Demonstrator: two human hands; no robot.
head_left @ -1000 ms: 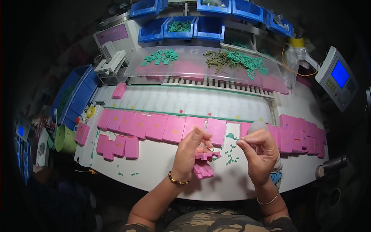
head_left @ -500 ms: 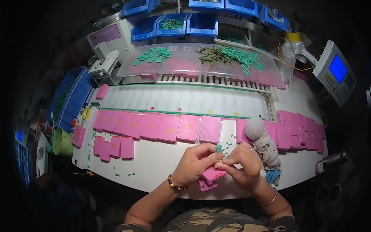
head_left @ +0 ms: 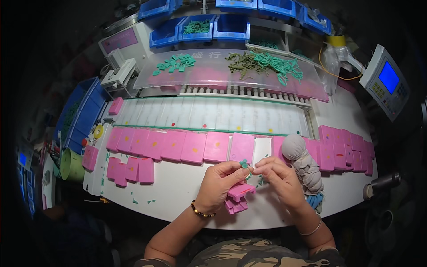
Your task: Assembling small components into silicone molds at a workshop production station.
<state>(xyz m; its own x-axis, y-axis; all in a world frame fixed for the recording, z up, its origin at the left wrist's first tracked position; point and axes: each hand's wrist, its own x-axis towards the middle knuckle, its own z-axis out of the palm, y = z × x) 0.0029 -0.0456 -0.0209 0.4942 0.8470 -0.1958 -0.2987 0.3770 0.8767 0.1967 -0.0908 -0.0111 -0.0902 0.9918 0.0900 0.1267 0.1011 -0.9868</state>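
My left hand [head_left: 216, 181] is closed, its thumb and forefinger pinching a small green wax piece [head_left: 243, 163] with rounded lobes. Close against it, my right hand [head_left: 281, 179] has its thumb and fingertips pressed together; what lies between them is too small to make out. Just below my left fingers is a pink block [head_left: 241, 191] with a red mark, and under it a notched pink piece [head_left: 235, 206]. Whether my left hand's lower fingers hold these is hidden. Small green scraps [head_left: 261, 180] lie behind the hands.
A row of pink blocks [head_left: 193, 147] runs behind my hands, with smaller ones [head_left: 132, 170] at left. A grey wrapped cloth bundle [head_left: 307, 167] lies by my right hand. Beyond are a clear tray [head_left: 209, 78] of green pieces, blue bins [head_left: 232, 27] and a screen panel [head_left: 388, 80].
Both hands have shifted slightly left and away from me, with the green piece. The pink block and notched piece below moved the same way. My right fingers have straightened somewhat.
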